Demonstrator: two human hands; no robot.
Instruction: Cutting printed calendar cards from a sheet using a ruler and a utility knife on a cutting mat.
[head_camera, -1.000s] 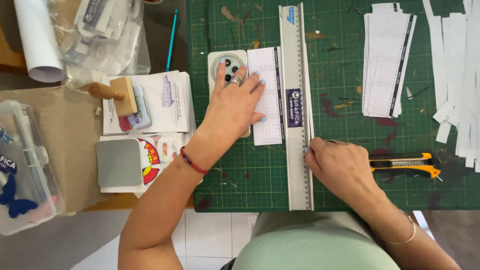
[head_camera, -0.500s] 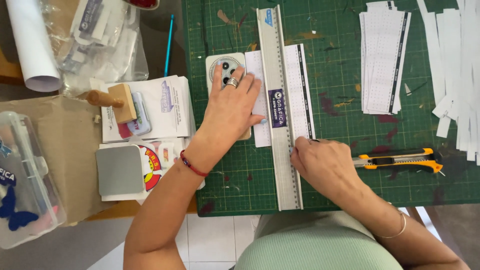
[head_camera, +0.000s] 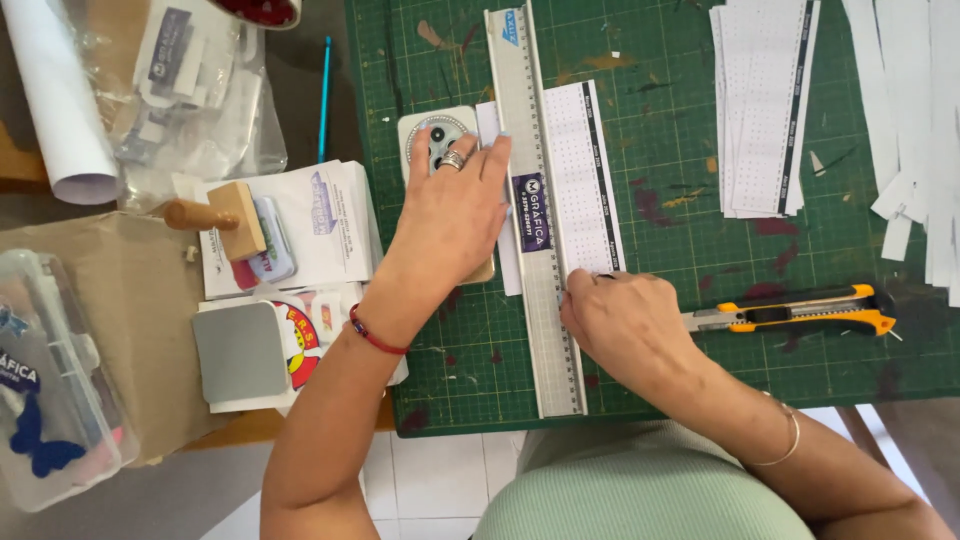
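Green cutting mat (head_camera: 680, 400) fills most of the view, seen from above, with both my bare hands on it. (me)

What has just changed? (listener)

Half a second ago the long metal ruler (head_camera: 553, 360) lay across the middle of the printed white paper strip (head_camera: 585, 180). A second ago the strip lay to its left. Now the ruler sits further left, hard against the phone (head_camera: 420, 135), so most of the strip lies bare along its right edge and only a sliver shows on the left. (me)

And your hands? (listener)

My left hand (head_camera: 450, 215) lies flat, fingers apart, pressing on the ruler and the phone. My right hand (head_camera: 625, 325) rests at the strip's near end, against the ruler's right edge. Its fingers curl under, so I cannot tell whether they pinch the paper. Neither hand holds the orange and black utility knife (head_camera: 800, 312), which lies just right of my right hand. (me)

How much room is around you? (listener)

Open mat runs between the strip and a stack of cut strips (head_camera: 760, 110) at the far right. The ruler's near end stops just short of the mat's front edge, and beyond that edge are pale floor tiles (head_camera: 430, 480). (me)
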